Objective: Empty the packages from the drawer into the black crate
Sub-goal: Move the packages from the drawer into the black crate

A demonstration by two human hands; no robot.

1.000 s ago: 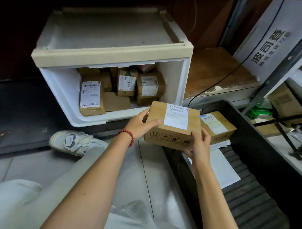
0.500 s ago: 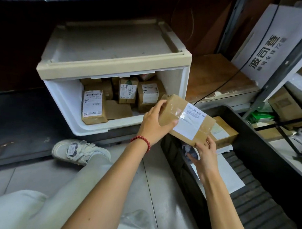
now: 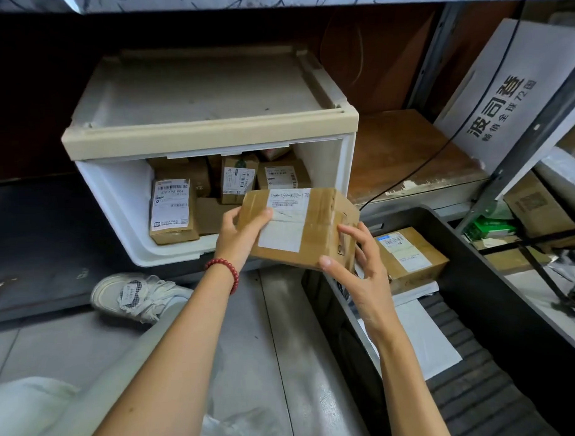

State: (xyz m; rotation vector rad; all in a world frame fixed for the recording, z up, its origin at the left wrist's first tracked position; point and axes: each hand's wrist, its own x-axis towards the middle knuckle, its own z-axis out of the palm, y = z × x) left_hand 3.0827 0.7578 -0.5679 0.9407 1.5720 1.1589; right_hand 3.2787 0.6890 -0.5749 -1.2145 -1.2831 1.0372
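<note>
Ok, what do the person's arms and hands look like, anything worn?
Both forearms are bare: no sleeves or gloves in view. The left hand has a red bead bracelet round its wrist; the right hand and wrist wear nothing, no watch or ring visible.

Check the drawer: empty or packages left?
Not empty. The drawer holds several labelled packages; the left hand and right hand grip another package in front of it.

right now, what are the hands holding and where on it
A taped cardboard package: the left hand grips its left end, thumb on top; the right hand grips its near right corner.
</note>
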